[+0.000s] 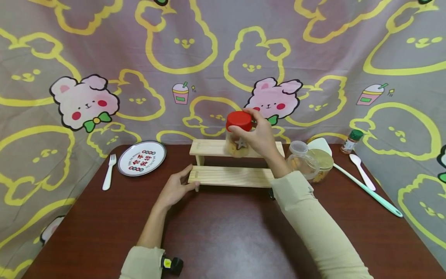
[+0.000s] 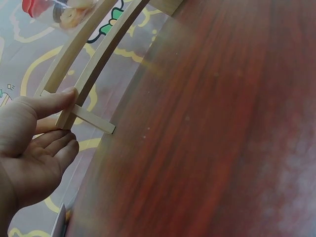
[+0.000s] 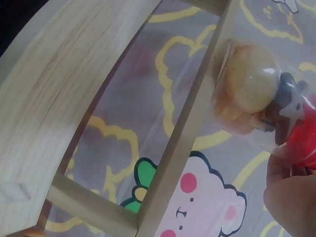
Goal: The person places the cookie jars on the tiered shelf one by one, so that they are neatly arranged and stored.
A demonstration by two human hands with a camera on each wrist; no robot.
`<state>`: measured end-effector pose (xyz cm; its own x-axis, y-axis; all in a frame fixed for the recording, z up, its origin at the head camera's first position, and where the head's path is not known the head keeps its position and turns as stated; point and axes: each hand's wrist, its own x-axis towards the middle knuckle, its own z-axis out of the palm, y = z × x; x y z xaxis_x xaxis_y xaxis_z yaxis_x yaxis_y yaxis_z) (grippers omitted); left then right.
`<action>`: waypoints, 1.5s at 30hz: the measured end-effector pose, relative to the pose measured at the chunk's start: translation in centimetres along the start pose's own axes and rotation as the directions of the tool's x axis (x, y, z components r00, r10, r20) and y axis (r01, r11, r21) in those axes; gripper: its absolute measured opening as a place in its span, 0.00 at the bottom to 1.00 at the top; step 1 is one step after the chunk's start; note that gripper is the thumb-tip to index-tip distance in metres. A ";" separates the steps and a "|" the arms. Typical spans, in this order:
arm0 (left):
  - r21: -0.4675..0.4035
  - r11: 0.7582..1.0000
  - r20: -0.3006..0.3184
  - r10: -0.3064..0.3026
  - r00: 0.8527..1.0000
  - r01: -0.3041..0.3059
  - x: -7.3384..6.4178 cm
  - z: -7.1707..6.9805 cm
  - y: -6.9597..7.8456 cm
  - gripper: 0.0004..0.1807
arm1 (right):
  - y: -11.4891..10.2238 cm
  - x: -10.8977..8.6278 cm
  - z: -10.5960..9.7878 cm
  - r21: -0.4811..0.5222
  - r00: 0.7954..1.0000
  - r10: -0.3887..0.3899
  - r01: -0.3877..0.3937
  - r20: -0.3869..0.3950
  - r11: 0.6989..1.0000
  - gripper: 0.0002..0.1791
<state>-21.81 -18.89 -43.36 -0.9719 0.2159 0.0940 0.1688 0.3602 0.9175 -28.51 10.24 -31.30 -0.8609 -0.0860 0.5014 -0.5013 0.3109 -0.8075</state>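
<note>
A two-tier wooden rack (image 1: pixel 230 176) stands at the back of the table. My left hand (image 1: pixel 175 188) grips the left end of its lower shelf; in the left wrist view the thumb (image 2: pixel 61 100) lies on the plank's edge. With my right hand (image 1: pixel 261 137) I hold a transparent jar (image 1: pixel 237 148) by its red lid (image 1: pixel 239 119), over the upper shelf. Pale round pieces and a dark figure with a star show inside the jar (image 3: pixel 252 81) in the right wrist view. Whether the jar's base touches the shelf I cannot tell.
Left of the rack lie a white plate (image 1: pixel 141 159) and a white fork (image 1: pixel 109 172). On the right stand a gold-lidded jar (image 1: pixel 320 161), other transparent containers (image 1: pixel 303 164) and a green-capped bottle (image 1: pixel 352 142). A green-handled spatula (image 1: pixel 369 190) and white spoon (image 1: pixel 363 172) lie there.
</note>
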 end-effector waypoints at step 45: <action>-0.067 0.998 0.004 -0.012 1.000 0.012 -0.1 0.2 0.0 0.42 | -1.6 2.8 7.2 0.018 0.998 0.014 -0.015 0.055 1.000 0.41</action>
<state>-21.67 -18.77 -43.45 -0.9732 0.2150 0.0815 0.1454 0.3008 0.9425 -30.75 2.70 -30.86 -0.8713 -0.1336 0.4722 -0.4898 0.2946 -0.8205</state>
